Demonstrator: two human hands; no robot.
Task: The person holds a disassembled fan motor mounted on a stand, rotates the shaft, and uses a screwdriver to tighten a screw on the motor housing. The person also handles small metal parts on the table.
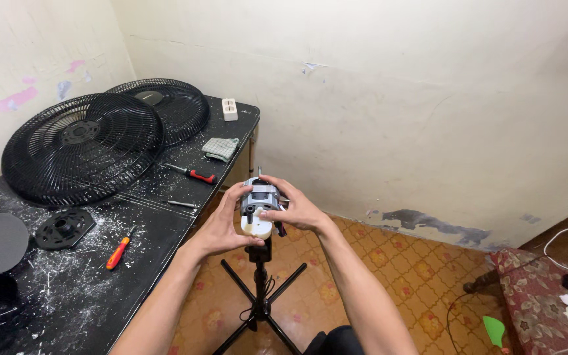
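A bare fan motor (258, 205), grey metal with a white plastic base, sits on top of a black stand pole (260, 276) with spread legs on the floor. My left hand (226, 222) cups the motor from the left side. My right hand (296, 209) holds it from the right, fingers over the top and thumb on the front. A short shaft sticks up from the motor's top.
Left of me, a black paint-spattered table (165, 217) holds two black fan grilles (81, 148), a round black plastic piece (65, 228), an orange screwdriver (118, 252), a red-handled screwdriver (193, 173), a folded cloth (221, 148) and a white socket block (229, 109). A patterned mat (540, 296) lies at right.
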